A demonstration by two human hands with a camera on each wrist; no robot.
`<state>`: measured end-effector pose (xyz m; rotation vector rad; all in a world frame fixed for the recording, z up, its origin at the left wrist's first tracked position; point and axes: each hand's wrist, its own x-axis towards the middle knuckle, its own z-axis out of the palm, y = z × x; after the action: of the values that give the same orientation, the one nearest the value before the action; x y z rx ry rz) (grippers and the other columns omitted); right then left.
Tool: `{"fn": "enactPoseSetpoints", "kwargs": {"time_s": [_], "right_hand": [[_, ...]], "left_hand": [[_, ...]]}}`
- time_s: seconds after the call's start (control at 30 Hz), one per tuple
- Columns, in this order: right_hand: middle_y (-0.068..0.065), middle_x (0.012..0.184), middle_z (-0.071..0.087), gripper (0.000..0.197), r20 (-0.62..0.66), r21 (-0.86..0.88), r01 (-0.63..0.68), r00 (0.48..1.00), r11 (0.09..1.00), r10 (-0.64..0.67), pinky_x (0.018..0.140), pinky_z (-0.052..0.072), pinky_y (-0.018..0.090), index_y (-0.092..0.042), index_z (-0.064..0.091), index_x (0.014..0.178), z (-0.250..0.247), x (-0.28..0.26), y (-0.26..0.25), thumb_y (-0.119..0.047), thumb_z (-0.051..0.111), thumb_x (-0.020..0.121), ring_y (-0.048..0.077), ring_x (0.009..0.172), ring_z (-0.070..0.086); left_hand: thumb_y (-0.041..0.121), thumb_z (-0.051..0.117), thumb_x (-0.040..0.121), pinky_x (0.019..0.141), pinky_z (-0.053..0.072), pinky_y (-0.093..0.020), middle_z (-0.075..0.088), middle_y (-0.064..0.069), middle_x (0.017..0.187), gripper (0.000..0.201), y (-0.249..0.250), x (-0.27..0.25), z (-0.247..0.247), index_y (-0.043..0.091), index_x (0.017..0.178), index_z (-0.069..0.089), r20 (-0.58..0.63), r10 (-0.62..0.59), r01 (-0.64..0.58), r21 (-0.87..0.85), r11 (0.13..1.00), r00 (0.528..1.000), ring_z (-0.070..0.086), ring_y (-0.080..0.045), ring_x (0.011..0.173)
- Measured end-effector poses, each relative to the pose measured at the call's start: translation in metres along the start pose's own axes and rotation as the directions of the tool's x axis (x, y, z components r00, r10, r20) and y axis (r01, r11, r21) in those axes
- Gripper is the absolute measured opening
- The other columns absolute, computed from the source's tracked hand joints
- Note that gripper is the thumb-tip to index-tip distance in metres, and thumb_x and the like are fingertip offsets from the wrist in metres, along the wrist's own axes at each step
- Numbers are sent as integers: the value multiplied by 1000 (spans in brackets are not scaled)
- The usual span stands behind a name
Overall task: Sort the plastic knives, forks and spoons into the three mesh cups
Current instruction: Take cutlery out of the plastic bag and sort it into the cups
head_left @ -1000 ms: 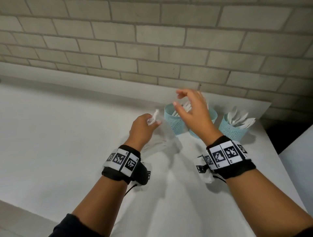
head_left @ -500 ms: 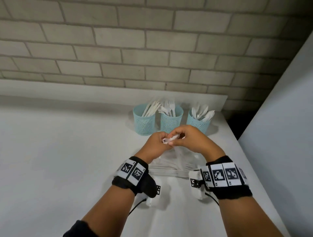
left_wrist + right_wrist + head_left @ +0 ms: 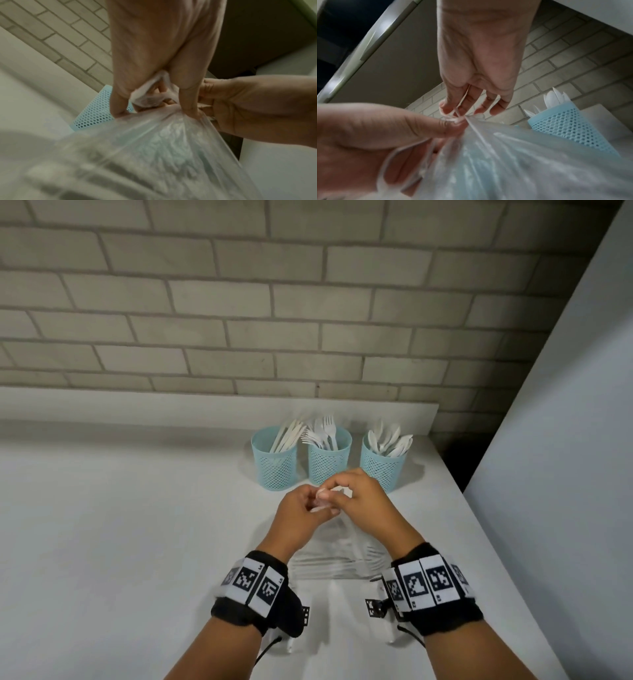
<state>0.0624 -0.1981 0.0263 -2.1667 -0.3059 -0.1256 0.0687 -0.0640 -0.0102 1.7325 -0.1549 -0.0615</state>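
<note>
Three blue mesh cups stand in a row at the back: the left cup [image 3: 275, 465] holds white knives [image 3: 286, 434], the middle cup [image 3: 329, 463] forks [image 3: 323, 431], the right cup [image 3: 382, 470] spoons [image 3: 394, 440]. In front of them lies a clear plastic bag [image 3: 329, 556] with more white cutlery inside. My left hand [image 3: 318, 503] and right hand [image 3: 339, 491] meet over its gathered neck. The left hand [image 3: 154, 97] pinches the bunched plastic, and the right hand [image 3: 471, 109] pinches a thin strand at the same spot. The bag [image 3: 163, 148] hangs down, its contents blurred.
The white tabletop [image 3: 120, 525] runs left of the bag. A brick wall [image 3: 239, 302] stands close behind the cups. A pale panel [image 3: 565, 474] rises at the right, with a dark gap [image 3: 459, 463] beside the table's far right corner.
The right hand has come down from above the cups to the bag's neck and now pinches it beside the left hand. The head view has pulled back.
</note>
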Motion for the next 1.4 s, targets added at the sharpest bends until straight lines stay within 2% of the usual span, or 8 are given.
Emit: {"fn": "enactPoseSetpoints", "kwargs": {"time_s": [0.17,0.37,0.6,0.77,0.9,1.07,1.17,1.4], "right_hand": [[4,78,70,13,10,287,-28,1000,957,26,71,52,22,-17,59,78,1,1,-5,-12,59,90,11,75,66],[-6,75,70,10,-139,546,85,990,834,-11,78,48,15,-16,60,84,-19,6,-26,-11,54,91,3,78,66],[0,145,41,79,251,-147,-278,918,949,308,105,32,29,-25,38,141,-40,7,9,-35,77,72,17,134,37],[0,133,49,61,299,-283,-317,867,905,397,105,39,42,-48,62,88,-25,5,31,-71,74,33,19,121,47],[-9,117,63,20,176,-157,-239,948,958,265,107,33,40,-34,65,61,-17,6,36,-45,82,60,13,115,53],[-4,101,70,13,54,188,-237,971,953,231,93,40,22,-3,68,78,-32,-1,40,-15,73,78,9,97,62],[0,99,71,13,-16,278,-230,970,933,244,94,45,30,-7,69,86,-28,-2,43,-19,68,83,13,93,64],[-11,78,64,4,-56,266,-160,982,951,181,70,44,15,-16,69,87,-7,3,30,-17,67,84,0,72,59]], "left_hand": [[13,77,75,65,43,-19,61,5,66,23,-5,2,4,12,67,56,-46,7,-5,50,999,999,56,-7,63],[17,73,80,64,38,-22,55,-1,68,24,-11,1,4,-2,75,60,-48,9,-3,108,994,999,47,-12,64],[5,72,79,80,49,-13,69,-8,100,21,-1,3,-14,11,97,63,71,-86,89,-48,995,994,64,-12,93],[6,73,79,69,49,-6,69,3,85,12,0,4,-22,15,85,67,74,-49,52,-42,998,996,64,8,71],[11,75,77,70,48,-7,69,4,82,11,1,5,-22,10,87,71,73,-41,39,38,999,996,63,3,73],[15,73,81,71,45,-13,67,-4,83,19,-5,9,-40,-2,88,69,-17,-13,15,146,989,1000,59,-8,75],[13,68,84,67,45,-5,65,-1,85,8,-3,7,-41,6,87,66,-47,-12,15,71,997,999,57,-6,75],[16,70,83,62,39,-6,60,6,70,5,2,7,-29,15,80,67,-23,72,-69,132,989,997,50,7,57]]}}
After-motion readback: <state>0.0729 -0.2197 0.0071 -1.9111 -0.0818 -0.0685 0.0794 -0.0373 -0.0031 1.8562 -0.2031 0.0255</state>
